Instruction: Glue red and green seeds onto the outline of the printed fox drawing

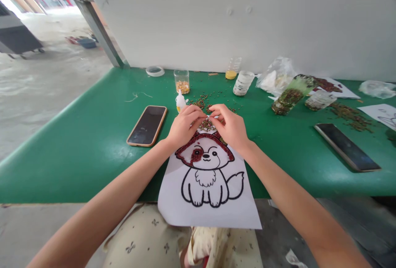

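Fingertips almost meeting, my left hand (187, 123) and my right hand (229, 125) are over the top of a paper drawing (213, 185) of a seated animal. Both hands are closed in a pinch; a tiny whitish bit shows between them, too small to name. Dark red seeds (182, 157) cover the rim of the animal's head and one eye patch, while the body is bare outline. Just under the fingers lies a heap of mixed seeds (206, 125). A white glue bottle (180, 102) stands upright behind my left hand.
On the green table (86, 136) lie a phone (147, 125) at left and another phone (346, 146) at right. A cup of yellow kernels (182, 82), a clear cup (243, 83), a tilted green bottle (292, 95), plastic bags (276, 74) and loose seeds (351, 117) stand or lie farther back.
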